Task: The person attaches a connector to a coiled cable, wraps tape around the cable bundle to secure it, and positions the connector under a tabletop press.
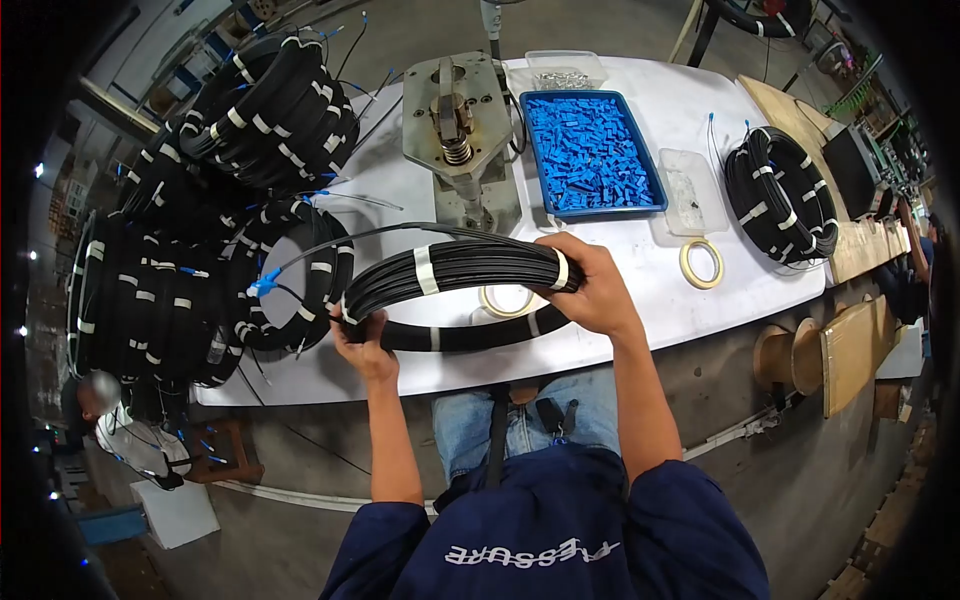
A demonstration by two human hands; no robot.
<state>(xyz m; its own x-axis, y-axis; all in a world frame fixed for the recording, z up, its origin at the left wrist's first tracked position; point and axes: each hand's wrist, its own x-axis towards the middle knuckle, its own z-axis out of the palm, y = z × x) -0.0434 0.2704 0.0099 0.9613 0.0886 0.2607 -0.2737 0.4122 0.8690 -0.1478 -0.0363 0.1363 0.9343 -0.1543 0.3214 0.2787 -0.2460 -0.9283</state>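
Observation:
A coil of black cable [490, 264], bound with pale tape bands, is held up above the white table's front edge. My left hand [366, 345] grips its left end, fingers wrapped round it. My right hand [595, 285] is closed on the coil's right end, beside a tape band. From the coil a loose cable end with a blue connector [264, 284] sticks out to the left. Partly hidden behind the coil lies a roll of tape [489, 304]; another tape roll [702, 264] lies to the right of my right hand.
Stacked black coils [270, 120] crowd the left side. A metal press [457, 130] stands at the back centre, beside a blue tray [661, 206] of small blue parts. Clear plastic containers [685, 195] sit nearby. Another coil [780, 197] lies at the right.

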